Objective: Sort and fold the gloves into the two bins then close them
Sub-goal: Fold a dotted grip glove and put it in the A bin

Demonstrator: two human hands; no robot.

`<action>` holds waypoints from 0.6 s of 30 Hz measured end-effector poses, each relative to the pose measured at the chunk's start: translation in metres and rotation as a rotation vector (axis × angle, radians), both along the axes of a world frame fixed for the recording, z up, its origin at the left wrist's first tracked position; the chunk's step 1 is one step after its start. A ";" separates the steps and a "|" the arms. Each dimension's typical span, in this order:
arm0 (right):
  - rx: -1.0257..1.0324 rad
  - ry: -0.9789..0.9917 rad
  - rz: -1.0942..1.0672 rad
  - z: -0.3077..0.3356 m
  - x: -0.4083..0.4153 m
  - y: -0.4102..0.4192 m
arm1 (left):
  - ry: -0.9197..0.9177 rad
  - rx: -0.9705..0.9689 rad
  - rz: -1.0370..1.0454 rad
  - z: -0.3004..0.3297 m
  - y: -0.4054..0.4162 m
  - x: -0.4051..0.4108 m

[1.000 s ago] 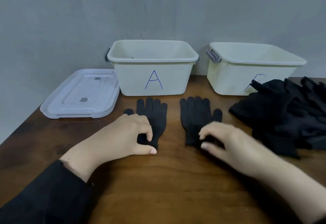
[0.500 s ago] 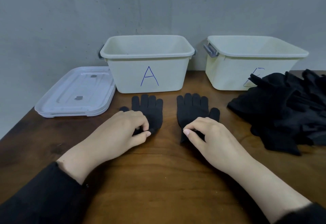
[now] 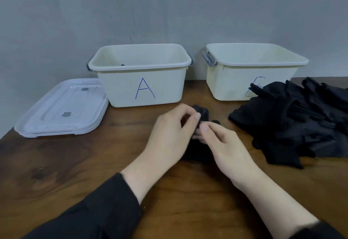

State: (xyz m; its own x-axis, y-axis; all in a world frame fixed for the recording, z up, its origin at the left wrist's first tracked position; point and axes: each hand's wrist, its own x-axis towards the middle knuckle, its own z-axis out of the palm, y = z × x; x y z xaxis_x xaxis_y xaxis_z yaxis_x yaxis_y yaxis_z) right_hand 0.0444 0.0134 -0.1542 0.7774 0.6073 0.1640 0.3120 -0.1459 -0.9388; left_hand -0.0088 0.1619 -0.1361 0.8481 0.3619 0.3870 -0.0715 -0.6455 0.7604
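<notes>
Item: black glove pair [image 3: 202,114], centre frame, pinched by left hand [image 3: 169,135] and right hand [image 3: 224,144], fingers clamped. Glove pile [image 3: 293,122] unsorted; bin A [image 3: 141,88] and bin B [image 3: 235,80] unlidded.

head cam | faces forward-down | close over table [image 3: 56,172] | single view

Black gloves [image 3: 293,118], cream bins [image 3: 143,88] lettered blue, apparently translucent white lids [image 3: 62,110].
</notes>
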 end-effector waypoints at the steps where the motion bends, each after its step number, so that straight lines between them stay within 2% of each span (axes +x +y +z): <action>1: 0.033 0.038 -0.024 0.000 0.001 0.000 | 0.034 0.001 -0.054 -0.003 -0.003 0.000; 5: 0.107 0.170 -0.155 -0.004 0.009 0.001 | 0.066 0.003 -0.180 -0.010 0.009 -0.009; 8: 0.151 0.155 -0.260 -0.001 0.016 -0.001 | -0.015 -0.014 -0.085 -0.012 0.027 -0.013; 11: 0.249 0.108 -0.338 0.009 0.021 -0.007 | 0.036 0.153 -0.029 -0.019 0.046 -0.015; 14: 0.260 -0.012 -0.412 0.017 0.028 -0.017 | 0.186 0.314 -0.141 -0.030 0.058 -0.017; 18: 0.350 0.006 -0.473 0.030 0.037 -0.027 | 0.330 0.474 -0.276 -0.038 0.054 -0.018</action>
State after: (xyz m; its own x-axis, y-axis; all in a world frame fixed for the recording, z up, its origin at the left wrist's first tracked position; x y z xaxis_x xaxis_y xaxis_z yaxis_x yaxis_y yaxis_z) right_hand 0.0809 -0.0138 -0.1239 0.9520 0.1051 0.2875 0.2836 0.0511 -0.9576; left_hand -0.0273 0.2157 -0.1741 0.9875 -0.0333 0.1539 -0.0941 -0.9085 0.4072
